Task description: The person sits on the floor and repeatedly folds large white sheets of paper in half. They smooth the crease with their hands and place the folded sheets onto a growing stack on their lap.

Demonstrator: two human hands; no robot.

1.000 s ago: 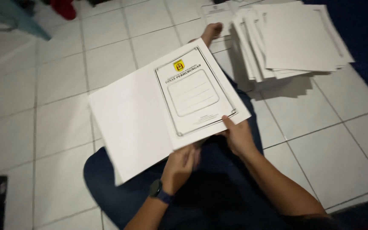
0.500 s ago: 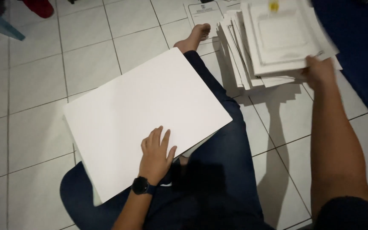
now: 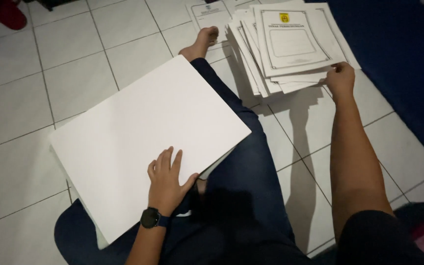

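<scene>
The left hand (image 3: pixel 165 179) lies flat, fingers (image 3: pixel 169 158) spread and slightly apart, pressing on the near edge of a white sheet (image 3: pixel 143 132) — gripping nothing. The sheet rests across the person's lap, on the leg (image 3: pixel 251 176) in dark trousers, tilted so one corner points toward the bare foot (image 3: pixel 203 40). It is large, blank and stiff-looking, with another sheet's edge showing just beneath it at the left. A dark watch (image 3: pixel 151 217) sits on the wrist.

The right hand (image 3: pixel 340 78) reaches out to a stack (image 3: pixel 290 49) of printed sheets on the floor, fingertips closed on the near edge of the upper sheets. The top one shows a black frame and a small yellow emblem — the pile is fanned unevenly.

The floor (image 3: pixel 74 64) is pale square tile with dark grout. A blue mat (image 3: pixel 403 54) lies at the right, something red (image 3: pixel 6 13) at the far left corner.
</scene>
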